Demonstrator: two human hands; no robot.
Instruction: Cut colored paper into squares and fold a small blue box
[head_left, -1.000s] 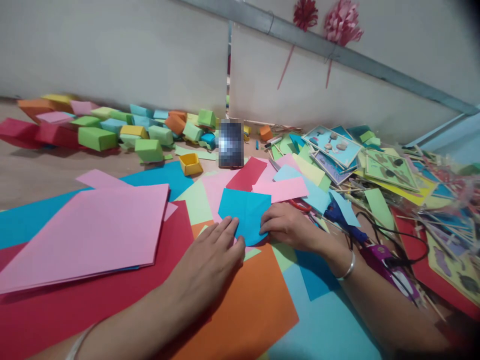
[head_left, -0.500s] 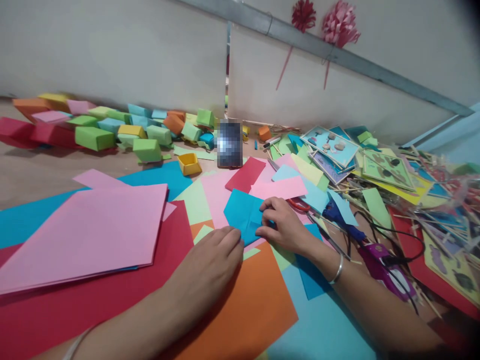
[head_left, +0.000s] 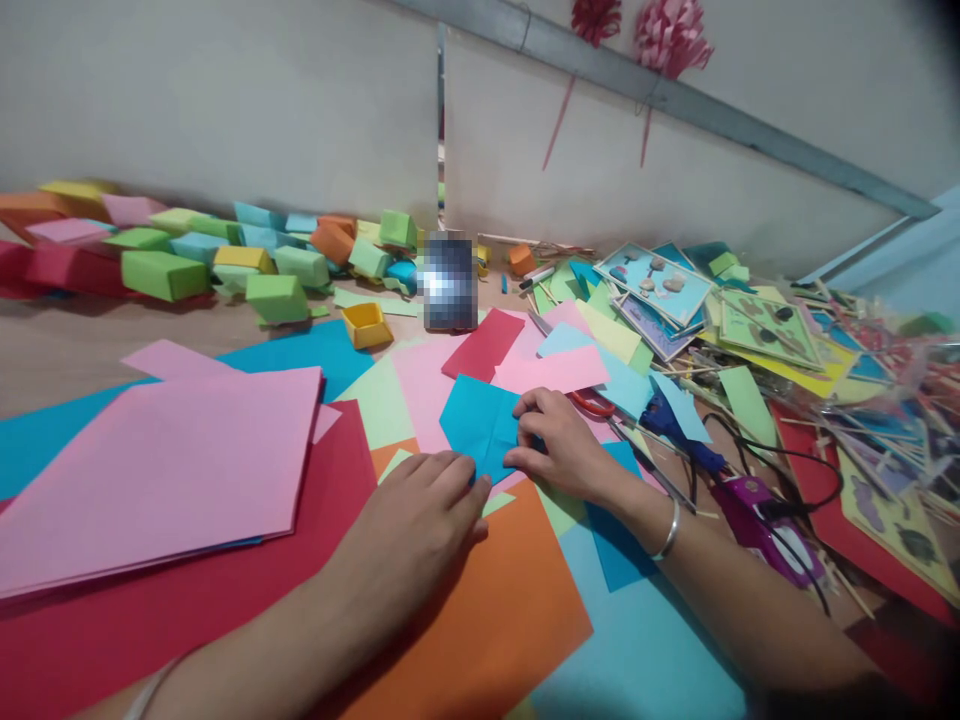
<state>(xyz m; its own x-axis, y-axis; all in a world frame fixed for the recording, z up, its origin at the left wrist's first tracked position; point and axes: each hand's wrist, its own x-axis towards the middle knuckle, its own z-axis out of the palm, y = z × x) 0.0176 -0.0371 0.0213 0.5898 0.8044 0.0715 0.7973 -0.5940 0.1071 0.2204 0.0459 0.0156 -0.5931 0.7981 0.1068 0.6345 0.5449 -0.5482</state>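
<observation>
Head view: right hand [head_left: 553, 440] grips edge of blue paper [head_left: 478, 420] near scissors [head_left: 594, 404].

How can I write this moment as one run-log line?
blue paper: creased | left hand: touching its near edge | right hand: at its right edge | nearby: orange sheet, pink sheets
</observation>
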